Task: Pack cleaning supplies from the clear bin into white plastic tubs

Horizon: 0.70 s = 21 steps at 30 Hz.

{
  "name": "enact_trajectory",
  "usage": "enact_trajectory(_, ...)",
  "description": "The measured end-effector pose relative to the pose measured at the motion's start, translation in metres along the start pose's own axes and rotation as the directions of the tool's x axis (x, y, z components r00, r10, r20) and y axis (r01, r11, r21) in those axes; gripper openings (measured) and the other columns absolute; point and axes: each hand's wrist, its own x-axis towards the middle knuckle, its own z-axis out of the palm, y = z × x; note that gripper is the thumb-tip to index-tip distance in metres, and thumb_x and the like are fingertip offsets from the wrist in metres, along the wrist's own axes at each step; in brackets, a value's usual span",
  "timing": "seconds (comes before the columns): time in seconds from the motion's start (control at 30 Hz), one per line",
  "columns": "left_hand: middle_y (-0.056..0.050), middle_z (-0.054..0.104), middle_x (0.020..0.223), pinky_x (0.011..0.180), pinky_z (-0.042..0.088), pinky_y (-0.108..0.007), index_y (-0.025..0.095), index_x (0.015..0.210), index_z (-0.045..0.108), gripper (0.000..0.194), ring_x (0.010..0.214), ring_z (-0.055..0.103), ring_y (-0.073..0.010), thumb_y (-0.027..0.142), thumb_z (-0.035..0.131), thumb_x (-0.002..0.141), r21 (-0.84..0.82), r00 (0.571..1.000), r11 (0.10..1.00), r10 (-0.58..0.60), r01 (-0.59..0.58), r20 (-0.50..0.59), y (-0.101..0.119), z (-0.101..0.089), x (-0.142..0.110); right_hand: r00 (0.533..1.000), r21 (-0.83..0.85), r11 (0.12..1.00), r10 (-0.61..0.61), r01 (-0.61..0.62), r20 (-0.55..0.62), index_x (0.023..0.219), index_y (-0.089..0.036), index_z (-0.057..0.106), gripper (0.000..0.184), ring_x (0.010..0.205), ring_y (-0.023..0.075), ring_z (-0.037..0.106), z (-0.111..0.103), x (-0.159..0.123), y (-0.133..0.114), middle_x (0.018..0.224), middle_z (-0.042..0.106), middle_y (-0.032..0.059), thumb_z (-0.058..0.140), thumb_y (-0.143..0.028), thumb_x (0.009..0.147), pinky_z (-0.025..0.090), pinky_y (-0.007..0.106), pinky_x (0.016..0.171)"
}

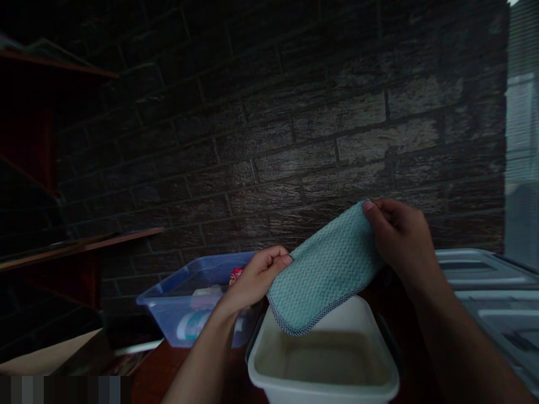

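Note:
A teal textured cleaning cloth [326, 269] with a dark checked border is stretched between my two hands. My left hand [259, 278] pinches its left edge between thumb and fingers. Higher up, my right hand [398, 233] grips the upper right corner, so the cloth slants upward to the right. Below the cloth stands a white plastic tub [324, 387], its rim partly covered by the hanging lower edge. What looks like cloudy liquid or a shaded floor shows inside the tub; I cannot tell which.
Left of the tub is a translucent blue bin [162, 303] holding a white bottle [191, 325] and a red packet [236, 275]. Grey lids [488, 266] lie at the right. Wooden shelves [84, 247] jut from the left, before a dark brick wall [295, 140]. A cardboard box [54, 353] sits lower left.

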Motion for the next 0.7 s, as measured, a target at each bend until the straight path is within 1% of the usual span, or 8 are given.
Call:
enact_trajectory(0.1, 0.005, 0.047, 0.063, 0.052, 0.025, -0.02, 0.015, 0.077, 0.063, 0.03, 0.056, 0.037, -0.0081, 0.041, 0.07, 0.092, -0.101, 0.999, 0.994, -0.05, 0.051, 0.018, -0.004, -0.015, -0.001, 0.999, -0.01, 0.999, 0.036, -0.036, -0.006, 0.071, -0.021, 0.064, 0.035, 0.055, 0.0163, 0.049, -0.001, 0.002, 0.003, 0.059, 0.055, 0.0008, 0.059, -0.047, 0.094, 0.03, 0.031, 0.055)
enact_trajectory(0.17, 0.002, 0.056, 0.068, 0.057, 0.032, -0.019, 0.014, 0.08, 0.068, 0.026, 0.061, 0.047, -0.0088, 0.038, 0.073, 0.089, -0.146, 0.998, 0.987, -0.062, 0.061, -0.001, -0.005, -0.022, -0.001, 0.998, -0.021, 0.998, 0.054, -0.055, -0.013, 0.07, -0.021, 0.063, 0.036, 0.055, 0.0164, 0.049, 0.0, 0.003, 0.006, 0.059, 0.056, 0.0011, 0.058, -0.048, 0.094, 0.029, 0.032, 0.055)
enact_trajectory(0.23, -0.002, 0.064, 0.078, 0.067, 0.041, -0.021, 0.013, 0.087, 0.072, 0.024, 0.071, 0.056, -0.0112, 0.037, 0.074, 0.089, -0.197, 0.997, 0.978, -0.071, 0.064, -0.027, -0.007, -0.026, 0.001, 0.997, -0.049, 0.996, 0.079, -0.081, -0.023, 0.071, -0.022, 0.064, 0.036, 0.054, 0.0169, 0.05, 0.0, 0.004, 0.009, 0.059, 0.057, 0.0017, 0.058, -0.048, 0.094, 0.028, 0.032, 0.055)
enact_trajectory(0.3, -0.005, 0.067, 0.084, 0.074, 0.047, -0.024, 0.013, 0.089, 0.074, 0.025, 0.077, 0.06, -0.0132, 0.038, 0.073, 0.089, -0.258, 0.994, 0.964, -0.082, 0.062, -0.066, -0.011, -0.028, 0.005, 0.994, -0.071, 0.992, 0.103, -0.105, -0.035, 0.073, -0.021, 0.066, 0.035, 0.055, 0.0175, 0.051, 0.001, 0.005, 0.012, 0.06, 0.059, 0.0023, 0.058, -0.049, 0.094, 0.028, 0.032, 0.055)
enact_trajectory(0.4, -0.005, 0.068, 0.082, 0.075, 0.05, -0.025, 0.014, 0.084, 0.073, 0.026, 0.076, 0.061, -0.0131, 0.04, 0.075, 0.087, -0.329, 0.982, 0.944, -0.09, 0.032, -0.163, -0.021, -0.03, 0.011, 0.993, -0.089, 0.989, 0.111, -0.114, -0.04, 0.075, -0.021, 0.067, 0.035, 0.055, 0.0175, 0.051, 0.002, 0.006, 0.014, 0.06, 0.059, 0.0021, 0.058, -0.049, 0.094, 0.028, 0.032, 0.055)
enact_trajectory(0.53, -0.003, 0.07, 0.078, 0.071, 0.051, -0.023, 0.015, 0.08, 0.074, 0.026, 0.071, 0.062, -0.0115, 0.04, 0.08, 0.083, -0.36, 0.949, 0.933, -0.098, -0.017, -0.301, -0.032, -0.035, 0.016, 0.992, -0.113, 0.986, 0.117, -0.121, -0.036, 0.074, -0.02, 0.067, 0.035, 0.053, 0.016, 0.049, 0.003, 0.004, 0.011, 0.056, 0.056, 0.0003, 0.058, -0.047, 0.094, 0.028, 0.031, 0.054)
enact_trajectory(0.63, -0.003, 0.07, 0.076, 0.071, 0.051, -0.023, 0.015, 0.078, 0.074, 0.027, 0.068, 0.062, -0.0107, 0.04, 0.081, 0.081, -0.342, 0.931, 0.939, -0.104, -0.024, -0.35, -0.038, -0.04, 0.016, 0.99, -0.069, 0.988, 0.139, -0.139, -0.012, 0.077, -0.02, 0.07, 0.036, 0.052, 0.0154, 0.047, 0.005, 0.003, 0.01, 0.055, 0.054, -0.0001, 0.058, -0.049, 0.094, 0.028, 0.03, 0.053)
enact_trajectory(0.7, -0.002, 0.071, 0.075, 0.071, 0.051, -0.024, 0.015, 0.077, 0.073, 0.028, 0.068, 0.062, -0.0109, 0.042, 0.081, 0.081, -0.315, 0.932, 0.949, -0.109, -0.006, -0.346, -0.042, -0.041, 0.017, 0.989, -0.035, 0.989, 0.146, -0.145, 0.006, 0.077, -0.019, 0.07, 0.038, 0.051, 0.0149, 0.044, 0.006, 0.002, 0.011, 0.054, 0.053, -0.0003, 0.059, -0.052, 0.092, 0.028, 0.029, 0.052)
